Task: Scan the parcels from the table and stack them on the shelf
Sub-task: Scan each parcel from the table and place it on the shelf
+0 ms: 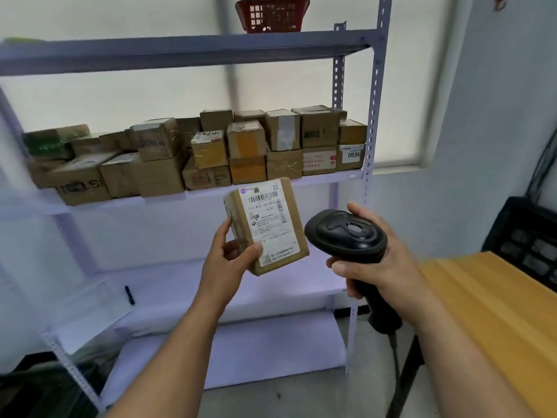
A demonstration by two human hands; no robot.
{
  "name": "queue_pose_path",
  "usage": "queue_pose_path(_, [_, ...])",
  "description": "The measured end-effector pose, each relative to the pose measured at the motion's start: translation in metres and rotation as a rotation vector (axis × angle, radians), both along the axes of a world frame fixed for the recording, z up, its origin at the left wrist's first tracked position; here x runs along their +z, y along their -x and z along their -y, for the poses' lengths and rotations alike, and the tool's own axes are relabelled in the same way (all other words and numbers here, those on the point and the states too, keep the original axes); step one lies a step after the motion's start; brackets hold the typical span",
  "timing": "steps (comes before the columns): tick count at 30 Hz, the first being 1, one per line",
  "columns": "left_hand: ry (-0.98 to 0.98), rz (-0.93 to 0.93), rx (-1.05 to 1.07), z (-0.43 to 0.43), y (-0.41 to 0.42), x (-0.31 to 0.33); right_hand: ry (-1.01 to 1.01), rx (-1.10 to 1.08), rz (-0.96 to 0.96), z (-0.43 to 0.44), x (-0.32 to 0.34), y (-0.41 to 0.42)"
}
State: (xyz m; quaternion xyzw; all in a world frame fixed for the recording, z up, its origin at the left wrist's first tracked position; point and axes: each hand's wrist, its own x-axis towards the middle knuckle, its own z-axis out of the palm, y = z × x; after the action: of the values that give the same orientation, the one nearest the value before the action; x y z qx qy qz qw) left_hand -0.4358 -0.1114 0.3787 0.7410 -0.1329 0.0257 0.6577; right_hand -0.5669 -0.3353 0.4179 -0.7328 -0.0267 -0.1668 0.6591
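Note:
My left hand [227,260] grips a small brown cardboard parcel [268,227] by its lower left corner, held up in front of the shelf with its white barcode label facing me. My right hand [379,260] grips a black handheld barcode scanner [346,236] just right of the parcel, its head turned toward the label. Behind them, the white metal shelf [346,176] carries several stacked cardboard parcels [208,155] along its middle board.
A red basket [272,13] sits on the top board. A black pen [129,295] lies on the lower board at left. A wooden table [488,312] stands at the right, with a black crate [530,236] behind it. The scanner's cable hangs toward the floor.

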Motion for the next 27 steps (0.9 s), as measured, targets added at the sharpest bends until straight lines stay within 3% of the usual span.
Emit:
queue_pose_path(7, [0.035, 0.033, 0.095, -0.02, -0.035, 0.012, 0.055, 0.104, 0.024, -0.006, 0.011, -0.059])
queue_pose_path(15, [0.034, 0.076, 0.273, -0.099, -0.069, 0.027, 0.13, 0.218, 0.052, -0.058, 0.022, -0.12])
queue_pose_path(27, [0.014, 0.146, 0.402, -0.227, -0.166, 0.087, 0.064, 0.208, 0.076, -0.156, 0.032, -0.204])
